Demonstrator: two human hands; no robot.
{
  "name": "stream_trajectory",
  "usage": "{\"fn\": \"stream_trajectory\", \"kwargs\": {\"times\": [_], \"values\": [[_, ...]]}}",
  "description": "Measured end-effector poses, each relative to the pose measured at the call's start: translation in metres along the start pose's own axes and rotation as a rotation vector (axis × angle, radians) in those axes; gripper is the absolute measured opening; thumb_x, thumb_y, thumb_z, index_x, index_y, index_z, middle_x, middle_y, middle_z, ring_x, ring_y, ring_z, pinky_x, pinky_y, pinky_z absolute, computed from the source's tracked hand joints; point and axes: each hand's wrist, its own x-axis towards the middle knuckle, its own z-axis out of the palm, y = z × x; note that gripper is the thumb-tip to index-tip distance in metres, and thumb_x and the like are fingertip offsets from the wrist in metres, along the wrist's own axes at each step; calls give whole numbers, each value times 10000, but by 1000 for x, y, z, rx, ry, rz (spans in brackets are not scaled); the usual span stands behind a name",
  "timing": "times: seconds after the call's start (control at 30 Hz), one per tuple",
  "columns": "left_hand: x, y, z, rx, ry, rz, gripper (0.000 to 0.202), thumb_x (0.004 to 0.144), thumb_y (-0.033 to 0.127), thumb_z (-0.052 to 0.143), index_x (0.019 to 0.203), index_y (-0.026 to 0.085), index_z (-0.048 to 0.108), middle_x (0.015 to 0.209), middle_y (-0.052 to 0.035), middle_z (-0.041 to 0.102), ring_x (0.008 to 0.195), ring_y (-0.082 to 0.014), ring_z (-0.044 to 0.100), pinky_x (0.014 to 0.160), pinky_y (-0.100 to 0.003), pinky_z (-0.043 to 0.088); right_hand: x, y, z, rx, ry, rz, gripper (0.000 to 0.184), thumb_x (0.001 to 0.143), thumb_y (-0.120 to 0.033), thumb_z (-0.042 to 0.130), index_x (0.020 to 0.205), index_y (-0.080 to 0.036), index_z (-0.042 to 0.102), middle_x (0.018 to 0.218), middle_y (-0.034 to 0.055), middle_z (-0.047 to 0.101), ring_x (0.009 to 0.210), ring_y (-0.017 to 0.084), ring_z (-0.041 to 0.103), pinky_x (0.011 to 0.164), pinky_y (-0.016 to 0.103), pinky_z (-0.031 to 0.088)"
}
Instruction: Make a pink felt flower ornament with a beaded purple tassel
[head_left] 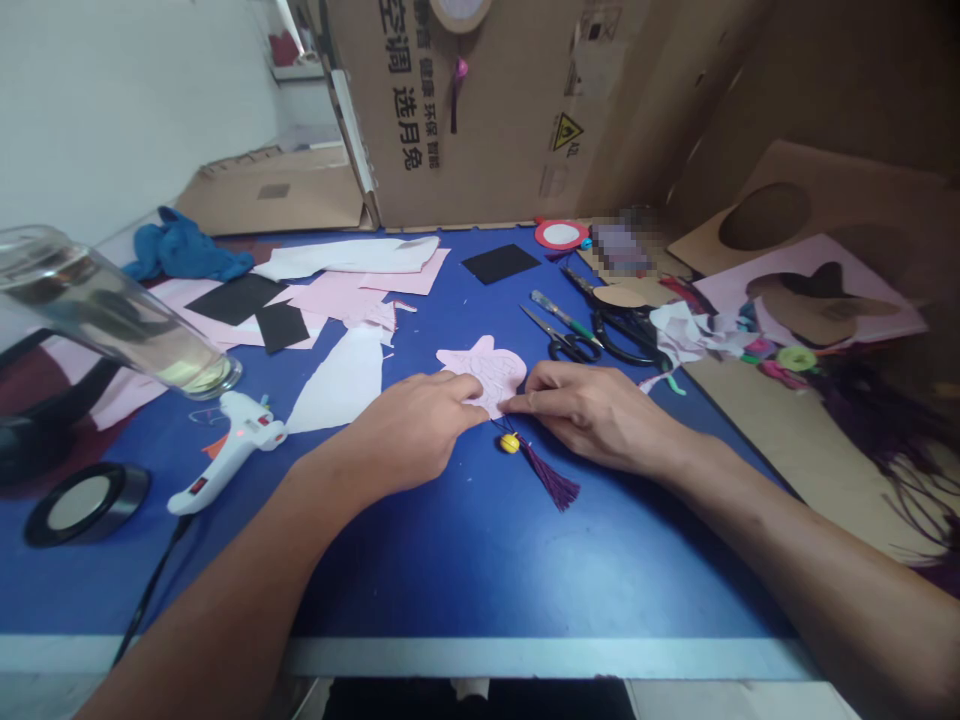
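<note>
Both hands are busy with a little pink cutout (pixel 487 358) on a blue tabletop (pixel 450 580): the left hand (pixel 416 425) is pressing on its near left part, and the right hand (pixel 592 410) is touching its near right edge. A yellow bead (pixel 510 443) and purple tassel (pixel 551 477) are lying just nearer the camera. Meanwhile a white glue gun (pixel 229 455) is sitting off left, and black-handled scissors (pixel 568 343) are lying beyond the right hand.

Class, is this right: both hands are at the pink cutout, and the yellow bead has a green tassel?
Not quite: in the head view, the yellow bead has a purple tassel, not green. Left hand and right hand are at the pink cutout.
</note>
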Motion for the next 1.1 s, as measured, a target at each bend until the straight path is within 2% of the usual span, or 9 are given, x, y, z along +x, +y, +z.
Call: {"fn": "stream_trajectory", "kwargs": {"times": [0.8, 1.1], "values": [[0, 0, 0, -3, -20, -9, 477, 970, 78, 495, 1288, 270, 794, 1272, -93, 756, 1175, -266, 701, 1044, -412, 552, 1, -5, -3, -79, -8, -7, 383, 1057, -115, 593, 1298, -272, 846, 1083, 70, 780, 892, 191, 728, 668, 278, 446], [0, 0, -1, 4, -17, -9, 495, 957, 65, 502, 1292, 267, 804, 1269, -102, 759, 1175, -272, 706, 1033, -420, 561, 3, -10, -4, -158, -41, -53, 358, 1073, -116, 585, 1290, -254, 834, 1108, 81, 780, 898, 201, 706, 707, 302, 469]]}}
